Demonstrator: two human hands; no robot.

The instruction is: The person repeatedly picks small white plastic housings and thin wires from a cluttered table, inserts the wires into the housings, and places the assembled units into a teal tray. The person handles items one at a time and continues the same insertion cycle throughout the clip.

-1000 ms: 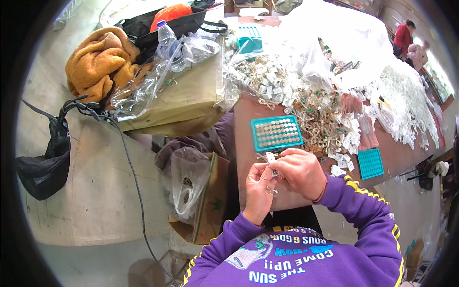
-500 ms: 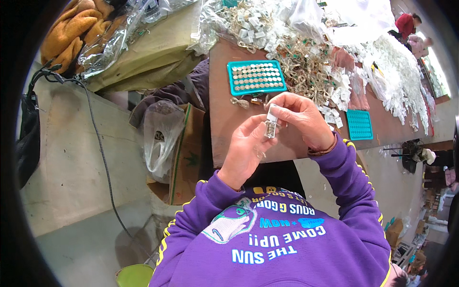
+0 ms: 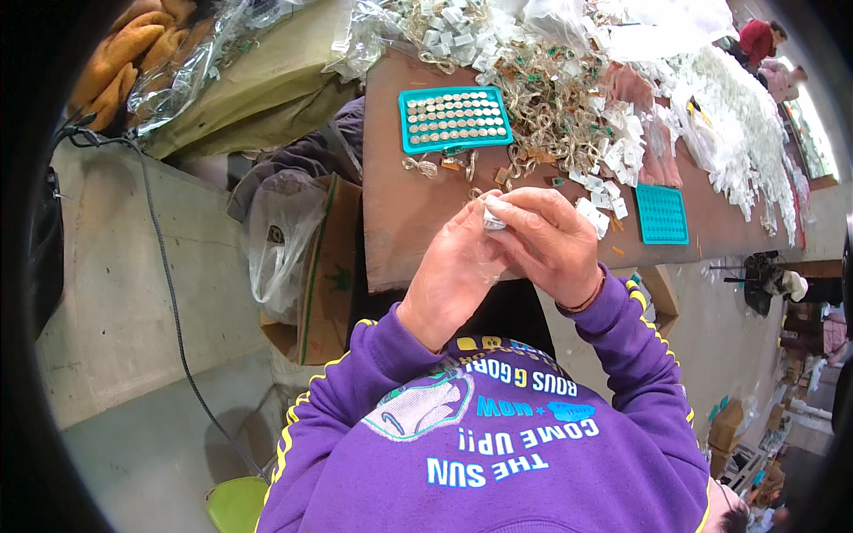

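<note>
A small white plastic case [image 3: 493, 219] is pinched between both hands in front of the table edge, mostly covered by the fingers. My left hand [image 3: 451, 271] grips it from the left, fingertips closed around its side. From the right, the thumb and fingers of my right hand [image 3: 553, 244] press on it. What lies inside the case cannot be seen now. Beyond the hands, a teal tray [image 3: 405, 124] holds rows of round silver button cells. Coiled clear wires [image 3: 420, 166] lie just below that tray.
Tangled wires with small green and brown parts [image 3: 555, 111] heap across the brown table [image 3: 391, 218]. White cases [image 3: 455, 34] pile at the back. Another teal tray [image 3: 662, 214] sits to the right. Left of the table stands a cardboard box [image 3: 333, 266] with a plastic bag [image 3: 284, 235].
Both hands have turned the case and closed in around it. The silver cells seen in it earlier are now hidden. The view has shifted slightly, moving the table up and left.
</note>
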